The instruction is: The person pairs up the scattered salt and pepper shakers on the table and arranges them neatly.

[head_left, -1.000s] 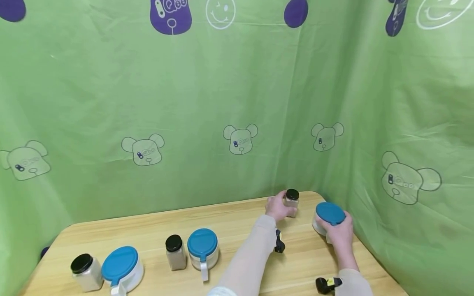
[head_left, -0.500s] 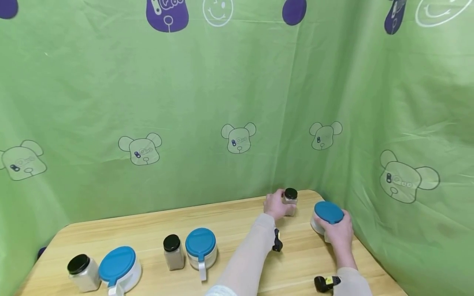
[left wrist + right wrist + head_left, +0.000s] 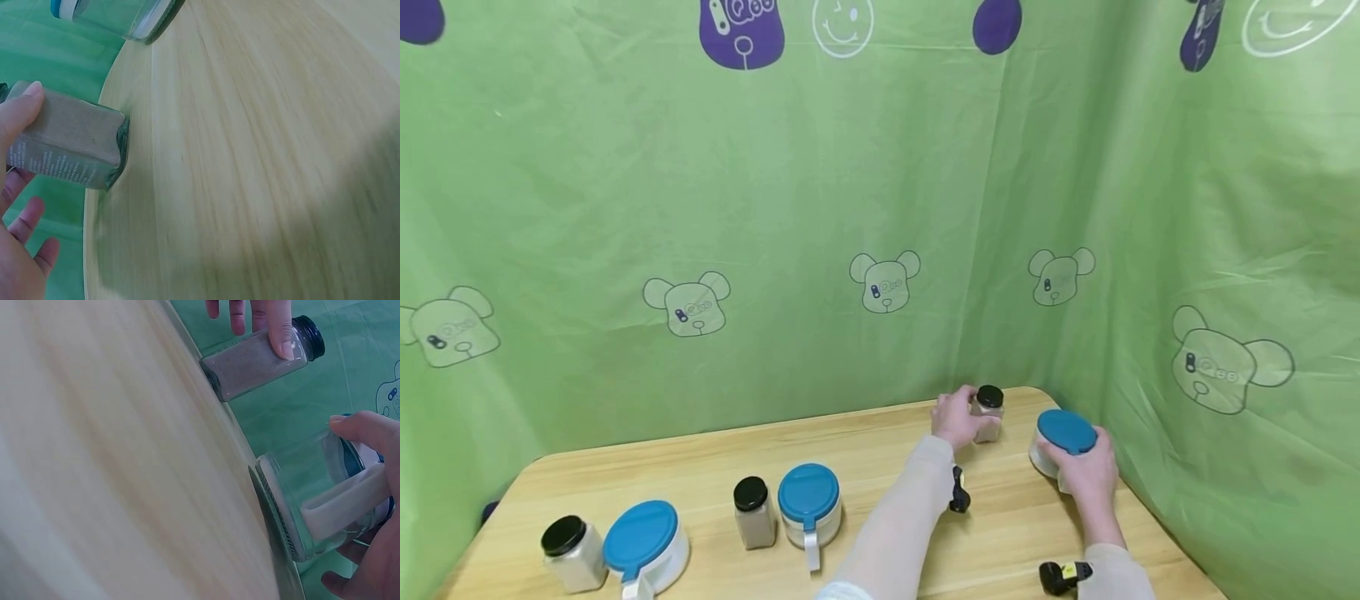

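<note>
At the table's far right, my left hand (image 3: 956, 419) holds a small square glass spice jar (image 3: 988, 414) with a black lid. Greyish-brown powder fills much of it. In the left wrist view the thumb lies along the jar's side (image 3: 75, 128), while the lower fingers stand apart from it. My right hand (image 3: 1092, 473) grips a round glass seasoning pot (image 3: 1066, 431) with a blue lid and a pale handle (image 3: 347, 503). Its thumb is by the lid, and other fingers are partly hidden behind the pot. Both containers stand upright, at or very near the tabletop.
A second black-lidded jar (image 3: 755, 513) and blue-lidded pot (image 3: 809, 504) stand side by side mid-table. Another such jar (image 3: 575, 553) and pot (image 3: 646, 546) stand at the left. Green curtain (image 3: 805, 350) closes off the wooden table (image 3: 880, 467) behind and on the right.
The head view shifts slightly. My left hand sits a touch further left against the spice jar; the right hand and the seasoning pot keep their place.
</note>
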A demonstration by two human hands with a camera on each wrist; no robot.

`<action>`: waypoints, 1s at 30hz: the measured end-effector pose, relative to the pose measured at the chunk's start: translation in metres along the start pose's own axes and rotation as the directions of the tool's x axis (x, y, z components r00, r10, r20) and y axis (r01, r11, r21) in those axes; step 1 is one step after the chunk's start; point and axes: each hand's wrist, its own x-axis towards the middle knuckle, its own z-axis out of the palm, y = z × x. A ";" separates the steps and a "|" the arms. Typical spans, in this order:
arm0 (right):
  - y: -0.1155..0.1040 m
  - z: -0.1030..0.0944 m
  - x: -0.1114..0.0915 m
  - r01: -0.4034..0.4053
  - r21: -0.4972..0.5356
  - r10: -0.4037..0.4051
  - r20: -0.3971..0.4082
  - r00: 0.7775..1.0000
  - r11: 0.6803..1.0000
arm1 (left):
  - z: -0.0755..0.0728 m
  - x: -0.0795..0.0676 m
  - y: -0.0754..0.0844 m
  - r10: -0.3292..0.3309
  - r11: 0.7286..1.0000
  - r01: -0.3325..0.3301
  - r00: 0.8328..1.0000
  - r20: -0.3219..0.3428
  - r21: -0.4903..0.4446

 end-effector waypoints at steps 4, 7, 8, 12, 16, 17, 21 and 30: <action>0.000 -0.001 0.000 0.005 -0.013 -0.005 0.006 1.000 1.000 | -0.001 -0.001 0.000 0.008 1.000 -0.008 1.000 -0.001 0.000; -0.001 -0.001 0.000 0.011 -0.019 -0.011 0.009 1.000 1.000 | -0.002 -0.003 -0.001 0.013 1.000 -0.013 1.000 -0.008 -0.009; -0.001 -0.001 0.000 0.013 -0.019 -0.013 0.010 1.000 1.000 | -0.002 -0.004 -0.002 0.013 1.000 -0.013 1.000 -0.012 -0.011; -0.001 -0.001 -0.001 0.020 -0.018 -0.020 0.009 1.000 1.000 | -0.003 -0.008 -0.002 0.024 0.999 -0.025 0.999 -0.042 -0.026; -0.002 -0.001 -0.001 0.029 -0.026 -0.028 0.011 1.000 0.999 | -0.004 -0.012 -0.001 0.045 0.999 -0.047 0.996 -0.078 -0.024; -0.002 -0.001 -0.001 0.030 -0.029 -0.029 0.012 1.000 0.999 | -0.004 -0.013 0.000 0.049 0.998 -0.051 0.995 -0.085 -0.023; -0.003 -0.002 -0.001 0.037 -0.033 -0.036 0.014 0.999 0.999 | -0.006 -0.018 0.002 0.063 0.998 -0.065 0.993 -0.099 -0.019; -0.007 -0.004 -0.001 0.077 -0.029 -0.076 0.035 0.997 0.997 | -0.013 -0.026 0.003 0.108 0.994 -0.110 0.984 -0.139 -0.005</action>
